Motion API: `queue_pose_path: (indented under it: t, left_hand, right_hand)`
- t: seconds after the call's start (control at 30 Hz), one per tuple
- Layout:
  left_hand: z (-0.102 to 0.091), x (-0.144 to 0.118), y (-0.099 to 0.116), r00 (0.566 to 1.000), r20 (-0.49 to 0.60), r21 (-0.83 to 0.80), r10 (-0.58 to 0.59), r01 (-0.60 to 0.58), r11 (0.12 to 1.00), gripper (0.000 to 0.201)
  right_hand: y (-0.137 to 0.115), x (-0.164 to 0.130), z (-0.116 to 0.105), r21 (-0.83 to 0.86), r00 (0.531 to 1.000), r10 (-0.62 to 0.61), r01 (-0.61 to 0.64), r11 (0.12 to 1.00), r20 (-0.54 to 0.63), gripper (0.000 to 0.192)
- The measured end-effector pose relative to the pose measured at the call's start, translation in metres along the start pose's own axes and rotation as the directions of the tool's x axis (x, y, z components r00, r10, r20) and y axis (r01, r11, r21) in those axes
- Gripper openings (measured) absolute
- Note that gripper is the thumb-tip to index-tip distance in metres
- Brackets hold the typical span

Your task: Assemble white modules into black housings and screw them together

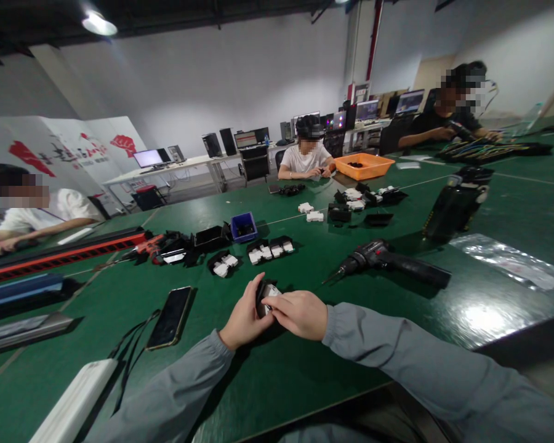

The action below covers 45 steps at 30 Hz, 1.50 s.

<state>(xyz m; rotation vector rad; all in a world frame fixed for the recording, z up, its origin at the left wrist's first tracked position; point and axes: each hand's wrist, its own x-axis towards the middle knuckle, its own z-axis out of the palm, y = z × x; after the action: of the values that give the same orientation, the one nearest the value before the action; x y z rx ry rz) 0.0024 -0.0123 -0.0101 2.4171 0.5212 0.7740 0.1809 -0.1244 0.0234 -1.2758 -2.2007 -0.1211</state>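
Note:
My left hand (244,319) and my right hand (301,314) meet over the green table (305,369), both closed around a small black part with a white insert (266,294). The left hand cups it from the side; the right hand's fingers press on its top. Just beyond lie rows of similar black housings with white inserts (270,249). A black electric screwdriver (388,259) lies on its side to the right of my hands. A dark phone (170,316) with a cable rests to the left.
A blue bin (244,226) and an orange tray (364,165) stand farther back. Long red, blue and grey strips (50,258) lie at left, a white bar (74,403) near left, a plastic bag (508,261) at right. Three other people sit around the table.

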Motion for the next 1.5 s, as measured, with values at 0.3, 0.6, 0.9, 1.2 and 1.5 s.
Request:
queue_pose_path:
  t: [0.3, 0.6, 0.9, 1.2, 1.5]
  left_hand:
    - [-0.001, 0.000, 0.000, 1.000, -0.014, -0.042, -0.022, 0.022, 0.999, 0.084]
    - [-0.001, 0.001, 0.004, 1.000, -0.018, -0.036, -0.017, 0.016, 0.999, 0.082]
    - [-0.001, 0.002, 0.004, 0.999, -0.021, -0.031, -0.049, 0.049, 0.998, 0.080]
    - [-0.002, 0.007, 0.003, 0.985, -0.055, -0.112, -0.166, 0.159, 0.981, 0.071]
    - [-0.004, 0.005, 0.002, 0.984, -0.054, -0.163, -0.170, 0.159, 0.974, 0.073]
  right_hand:
    - [0.002, -0.002, 0.008, 0.007, 0.997, 0.029, -0.029, 1.000, -0.073, 0.027]
    - [0.001, -0.003, 0.010, 0.001, 0.993, 0.063, -0.063, 0.998, -0.100, 0.025]
    - [0.002, 0.000, 0.010, -0.034, 0.973, 0.210, -0.214, 0.976, -0.092, 0.012]
    - [0.024, -0.003, 0.006, 0.119, 0.954, 0.299, -0.297, 0.947, 0.000, 0.005]
    - [0.038, -0.002, 0.024, 0.416, 0.925, 0.298, -0.374, 0.829, 0.237, 0.023]
